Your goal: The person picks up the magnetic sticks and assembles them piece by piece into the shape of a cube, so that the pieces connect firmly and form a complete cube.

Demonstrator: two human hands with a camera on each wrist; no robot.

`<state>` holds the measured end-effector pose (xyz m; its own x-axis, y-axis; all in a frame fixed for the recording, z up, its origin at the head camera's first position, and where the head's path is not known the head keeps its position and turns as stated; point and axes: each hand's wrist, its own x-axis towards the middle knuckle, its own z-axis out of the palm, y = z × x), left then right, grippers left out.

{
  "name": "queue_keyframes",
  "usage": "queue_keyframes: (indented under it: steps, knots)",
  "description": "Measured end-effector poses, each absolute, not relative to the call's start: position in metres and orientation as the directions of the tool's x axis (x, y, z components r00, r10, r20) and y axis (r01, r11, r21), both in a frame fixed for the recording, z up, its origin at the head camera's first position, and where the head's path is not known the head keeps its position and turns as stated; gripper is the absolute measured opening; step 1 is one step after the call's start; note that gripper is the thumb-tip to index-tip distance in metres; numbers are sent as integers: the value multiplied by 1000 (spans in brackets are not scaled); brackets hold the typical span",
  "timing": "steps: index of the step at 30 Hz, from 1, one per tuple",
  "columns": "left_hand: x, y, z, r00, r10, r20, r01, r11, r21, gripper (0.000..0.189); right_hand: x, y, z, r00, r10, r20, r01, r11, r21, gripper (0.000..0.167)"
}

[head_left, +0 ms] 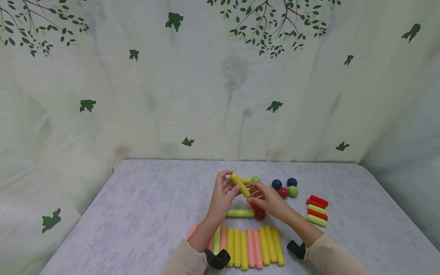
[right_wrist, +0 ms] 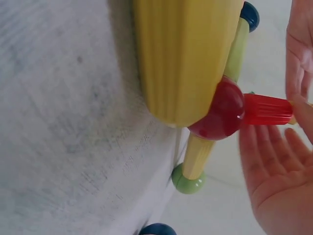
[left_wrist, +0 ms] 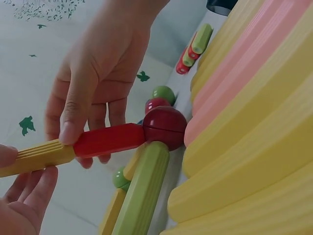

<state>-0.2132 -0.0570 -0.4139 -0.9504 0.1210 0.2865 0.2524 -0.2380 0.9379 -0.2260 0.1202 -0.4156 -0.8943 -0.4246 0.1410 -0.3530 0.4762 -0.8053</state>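
Observation:
My left hand (head_left: pixel 221 196) pinches a yellow ribbed stick (head_left: pixel 239 185) near its upper end. At the stick's lower end, my right hand (head_left: pixel 271 200) holds it between thumb and fingers, where it meets a short red stick (left_wrist: pixel 110 139). That red stick rises from a dark red ball (left_wrist: pixel 165 128) on the table. A light green stick (head_left: pixel 240 213) runs sideways from the same ball. Behind the hands, another yellow stick (head_left: pixel 245 180) leads to a green ball (head_left: pixel 255 178). In the right wrist view, a blue ball (right_wrist: pixel 249 17) sits on the frame's far corner.
A row of long yellow, pink and green sticks (head_left: pixel 244 250) lies in front. Loose blue, red and green balls (head_left: pixel 283 192) sit right of the hands. Farther right is a group of short red and green sticks (head_left: pixel 317 211). A leaf-patterned curtain (head_left: pixel 206 95) hangs behind the table (head_left: pixel 154 198).

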Motion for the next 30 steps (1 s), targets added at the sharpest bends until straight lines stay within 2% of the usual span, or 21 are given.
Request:
queue_keyframes:
  steps: [4,7,12,14,19,24,30]
  knots:
    - [-215,-62,-412,-941,129,312,278,-227,933,42,-230,116,-413,-880,-432,195,-389,421,-819,41]
    - [-218,-68,-411,-946,120,301,286,-129,950,40,-233,113,-411,-874,-441,203,-399,414,-818,42]
    - [-226,-84,-415,-964,102,244,259,176,950,43,-240,110,-413,-885,-436,164,-368,439,-820,41]
    - [-228,-90,-417,-970,112,216,241,318,917,45,-243,109,-415,-892,-432,136,-344,452,-823,41]
    - [-230,-100,-426,-978,177,110,191,554,810,57,-252,106,-420,-889,-451,81,-318,481,-817,42]
    - [-230,-102,-431,-980,199,-22,109,623,775,69,-258,104,-424,-877,-476,65,-334,506,-795,40]
    - [-230,-102,-434,-976,213,-44,99,615,782,69,-261,99,-425,-890,-456,3,-306,591,-746,37]
